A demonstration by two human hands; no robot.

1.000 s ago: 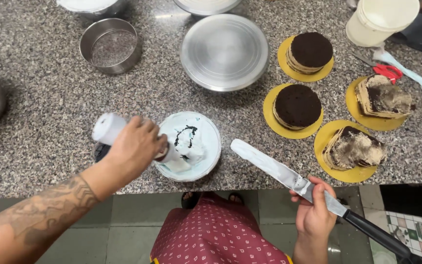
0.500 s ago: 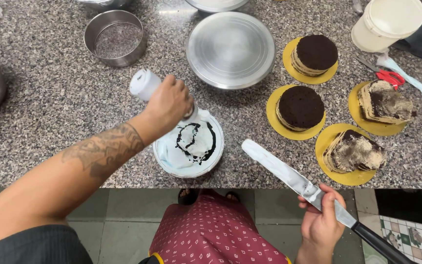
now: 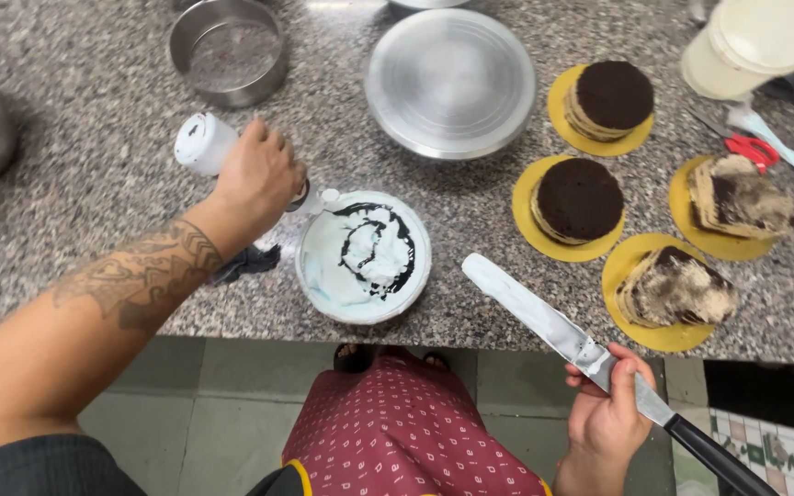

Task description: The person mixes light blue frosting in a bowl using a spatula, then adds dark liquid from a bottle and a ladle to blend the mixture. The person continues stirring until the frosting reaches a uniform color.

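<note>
Two hands are busy, each wrapped around its own tool. The left hand (image 3: 264, 174) is closed around a white squeeze bottle (image 3: 206, 142), tipped on its side with its nozzle pointing at the near rim of a small white bowl (image 3: 363, 257); the fingers hide most of the bottle's neck, so whether liquid is running out at this instant is hard to tell. Inside the bowl sits pale cream with a loose ring of dark syrup (image 3: 374, 243) drawn across it. The right hand (image 3: 608, 413) is clamped on a long palette knife (image 3: 544, 321) where blade meets black handle, the cream-smeared blade angling up toward the bowl but held clear of it, off the counter's front edge.

Judging by this, the step in hand is colouring or flavouring the cream, with the dark stuff lying unmixed on top. The next move seems to call for righting the bottle and working the knife through the bowl until the streaks blend.

Further out on the speckled stone counter (image 3: 94, 83): a steel turntable (image 3: 450, 81), a round steel tin (image 3: 228, 50), and four layered cakes on yellow boards (image 3: 581, 197), two dark-topped, two already smeared with cream.
</note>
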